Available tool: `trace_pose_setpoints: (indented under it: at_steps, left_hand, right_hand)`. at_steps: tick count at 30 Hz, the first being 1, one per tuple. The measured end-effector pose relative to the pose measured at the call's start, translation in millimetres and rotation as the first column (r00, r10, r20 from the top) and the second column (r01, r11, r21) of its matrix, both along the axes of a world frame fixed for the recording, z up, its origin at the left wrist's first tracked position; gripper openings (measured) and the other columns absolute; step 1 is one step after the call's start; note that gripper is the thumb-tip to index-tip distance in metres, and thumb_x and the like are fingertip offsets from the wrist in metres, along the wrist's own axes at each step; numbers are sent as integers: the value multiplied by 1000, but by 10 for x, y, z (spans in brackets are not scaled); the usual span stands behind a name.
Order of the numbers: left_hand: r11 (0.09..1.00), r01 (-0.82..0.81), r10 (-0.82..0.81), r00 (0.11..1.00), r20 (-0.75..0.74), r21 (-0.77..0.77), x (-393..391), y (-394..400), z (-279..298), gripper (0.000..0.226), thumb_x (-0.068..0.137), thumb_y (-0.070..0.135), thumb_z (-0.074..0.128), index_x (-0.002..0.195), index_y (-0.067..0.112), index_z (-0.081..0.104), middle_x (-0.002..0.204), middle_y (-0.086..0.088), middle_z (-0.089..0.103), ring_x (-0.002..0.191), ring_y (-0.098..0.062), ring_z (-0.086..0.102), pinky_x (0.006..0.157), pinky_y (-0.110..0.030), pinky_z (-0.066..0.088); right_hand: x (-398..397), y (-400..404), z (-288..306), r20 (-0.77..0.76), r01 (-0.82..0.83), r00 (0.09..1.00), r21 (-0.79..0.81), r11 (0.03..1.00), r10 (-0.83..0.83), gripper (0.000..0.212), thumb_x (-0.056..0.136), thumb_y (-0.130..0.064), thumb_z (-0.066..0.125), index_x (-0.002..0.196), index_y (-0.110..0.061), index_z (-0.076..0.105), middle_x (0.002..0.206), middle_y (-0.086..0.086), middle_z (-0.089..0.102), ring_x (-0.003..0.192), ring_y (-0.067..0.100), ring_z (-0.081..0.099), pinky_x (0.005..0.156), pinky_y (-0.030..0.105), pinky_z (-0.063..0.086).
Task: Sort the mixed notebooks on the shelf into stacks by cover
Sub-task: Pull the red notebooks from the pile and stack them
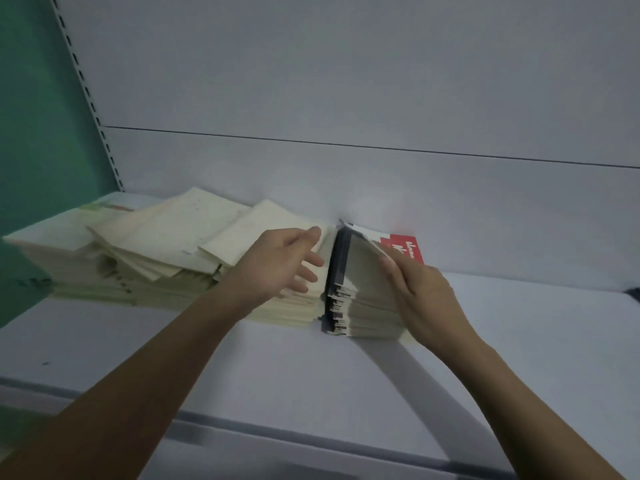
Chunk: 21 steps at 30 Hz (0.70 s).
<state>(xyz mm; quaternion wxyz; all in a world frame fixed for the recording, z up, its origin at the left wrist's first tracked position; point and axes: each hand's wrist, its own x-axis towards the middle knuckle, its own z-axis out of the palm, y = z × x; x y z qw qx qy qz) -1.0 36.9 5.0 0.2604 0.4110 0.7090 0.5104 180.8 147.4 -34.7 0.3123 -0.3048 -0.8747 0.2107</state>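
both forearms reach forward, left hand (289, 259) spread, right hand (420, 292) gripping notebooks (363, 306).

Shelf (242, 368): pale grey, flat, backed by a grey panel.
On it, left: cream notebooks (152, 244), loosely heaped.
On it, right: dark-spined stack (360, 299), just beside them.
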Motion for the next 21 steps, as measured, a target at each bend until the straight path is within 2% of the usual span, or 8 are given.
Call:
trace_pose_setpoints:
  at_steps: [1,3,4,6,10,13,18,21]
  left_hand:
    - [997,78,-73,972,224,-11,-14,4,41,44,97,52,46,119,17,60,104,-6,73,86,-27,73,76,-41,60]
    - [972,234,-194,787,585,9,-57,14,101,60,94,60,44,130,12,51,116,-15,69,92,-38,71,75,-44,60]
    - [963,266,-222,692,687,43,-81,18,115,63,95,59,44,132,10,51,118,-18,67,94,-39,70,76,-46,59]
    - [974,220,-180,627,758,50,-127,18,121,54,99,47,44,130,5,55,115,-19,69,93,-33,69,76,-44,58]
    - [994,107,-93,798,596,12,-306,-67,48,32,102,15,44,134,11,50,112,-10,68,93,-25,66,72,-37,54]
    - [991,91,-126,867,483,96,-493,-173,79,35,103,7,42,134,22,47,119,-6,66,98,-22,65,77,-38,54]
    - [992,75,-109,917,385,103,-652,-230,60,40,100,4,46,137,20,48,125,-8,65,104,-26,65,79,-40,56]
    - [994,66,-93,936,341,90,-689,-242,13,45,98,0,49,137,23,46,124,-5,64,105,-26,64,79,-40,56]
  right_hand:
    - [-44,-45,31,-61,2,998,11,1000,-1,49,98,-57,20,140,-44,45,126,-15,61,114,12,55,92,34,45]
    - [-149,-211,91,-76,-60,995,58,997,64,50,98,-56,22,142,-43,43,135,-16,56,121,6,52,98,27,43]
    - [-217,-314,115,-37,-115,992,75,991,118,49,99,-55,24,143,-42,42,140,-16,53,125,4,48,100,23,40]
    - [-346,-479,113,108,-212,974,106,972,200,50,98,-52,25,145,-40,39,148,-16,44,132,1,38,104,15,30]
    - [-420,-501,127,75,-255,962,-104,961,263,49,97,-55,27,141,-41,44,145,-25,42,131,-7,37,108,20,31]
    - [-278,-225,145,-2,-76,997,-181,980,77,45,98,-55,37,138,-39,47,134,-25,50,123,-3,45,108,31,37]
    - [-165,25,55,473,48,881,-106,993,8,83,85,-69,50,152,-27,22,158,-7,25,145,16,24,116,38,23]
    - [-204,37,-83,531,37,848,-42,998,-9,85,84,-72,46,154,-30,19,162,-6,15,149,15,13,120,37,14]
